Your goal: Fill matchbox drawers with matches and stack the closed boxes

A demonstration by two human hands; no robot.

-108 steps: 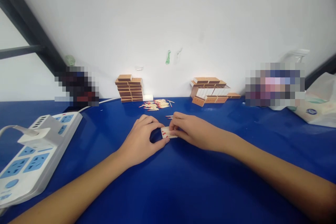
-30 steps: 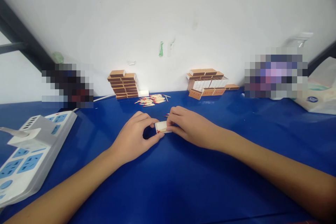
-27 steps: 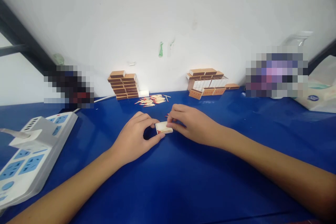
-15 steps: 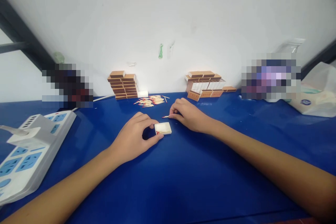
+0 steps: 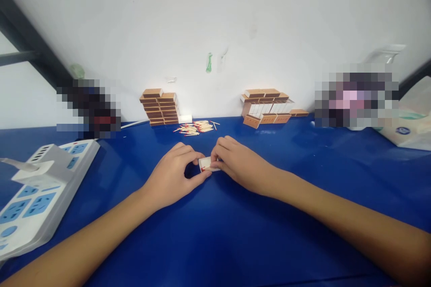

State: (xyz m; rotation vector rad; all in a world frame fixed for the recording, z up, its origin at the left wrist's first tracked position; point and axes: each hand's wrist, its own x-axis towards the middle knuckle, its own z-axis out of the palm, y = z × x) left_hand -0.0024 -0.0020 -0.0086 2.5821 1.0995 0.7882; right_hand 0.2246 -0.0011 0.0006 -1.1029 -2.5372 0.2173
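A small white matchbox tray (image 5: pixel 204 163) lies on the blue table, with a few red-headed matches showing along its near side. My left hand (image 5: pixel 175 175) grips the tray's left end between thumb and fingers. Over the tray's right part, my right hand (image 5: pixel 235 161) is closed in a pinch on a match, which its fingers mostly hide. Beyond both hands, a loose pile of matches (image 5: pixel 198 128) with red tips lies near the wall.
Stacked matchboxes (image 5: pixel 161 107) stand against the wall, left of the pile. More matchboxes (image 5: pixel 267 96) are built up on the right, some standing on edge. A white power strip (image 5: pixel 63 193) takes up the left side, and a tissue pack (image 5: pixel 411 121) sits far right.
My right hand has come left and nearer, bringing the match from beyond the tray to inside it. My left hand keeps its hold on the tray.
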